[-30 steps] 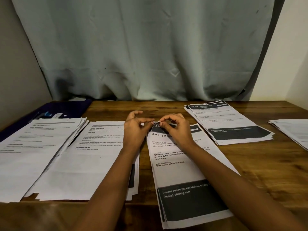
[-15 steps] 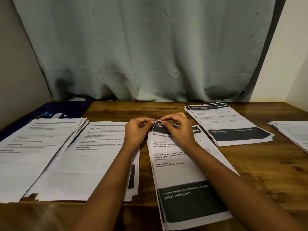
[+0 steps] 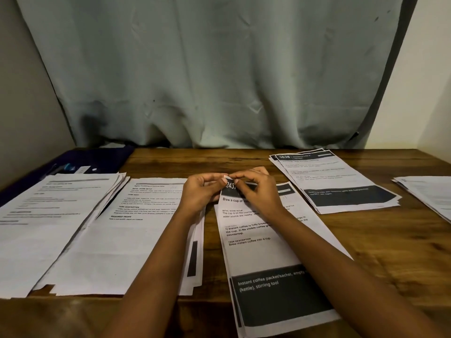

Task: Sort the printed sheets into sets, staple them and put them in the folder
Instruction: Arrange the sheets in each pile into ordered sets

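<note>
A set of printed sheets headed "Brew a cup" [image 3: 263, 259] lies in front of me on the wooden table [image 3: 390, 252]. Its top left corner is lifted off the pile. My left hand [image 3: 200, 193] and my right hand [image 3: 258, 189] both pinch that corner between thumb and fingertips. Other piles lie around: one at the far left [image 3: 48, 223], one beside it [image 3: 127, 230], one headed "3638" [image 3: 336, 181] at the back right, and one at the right edge [image 3: 429, 193]. A dark blue folder [image 3: 80, 162] sits at the back left. No stapler is in view.
A grey curtain [image 3: 219, 81] hangs behind the table. A pen-like item and small white cards [image 3: 70, 168] lie on the folder. Walls close the table in at the left and right.
My left hand's fingers have closed from spread to a pinch. The sheet corner has risen slightly between both hands, showing more of the number on it.
</note>
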